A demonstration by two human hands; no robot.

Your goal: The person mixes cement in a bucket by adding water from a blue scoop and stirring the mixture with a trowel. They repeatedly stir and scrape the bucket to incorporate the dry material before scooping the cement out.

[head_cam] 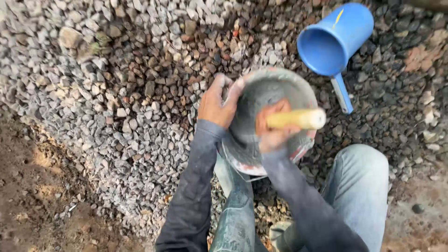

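A round bucket [252,161], grey with cement inside and red-stained on its rim, stands on a gravel heap in front of my knees. My left hand [217,102] grips its left rim. Over the bucket's mouth, my right hand [275,128] is closed around a yellow wooden tool handle [298,119], which points right and looks blurred; the tool's working end is hidden. Both arms wear dark long sleeves.
A blue plastic dipper [333,39] with a long handle lies on its side on the gravel [130,79] at upper right. Bare brown soil [42,186] lies to the lower left. My jeans-clad knees [359,186] sit below the bucket.
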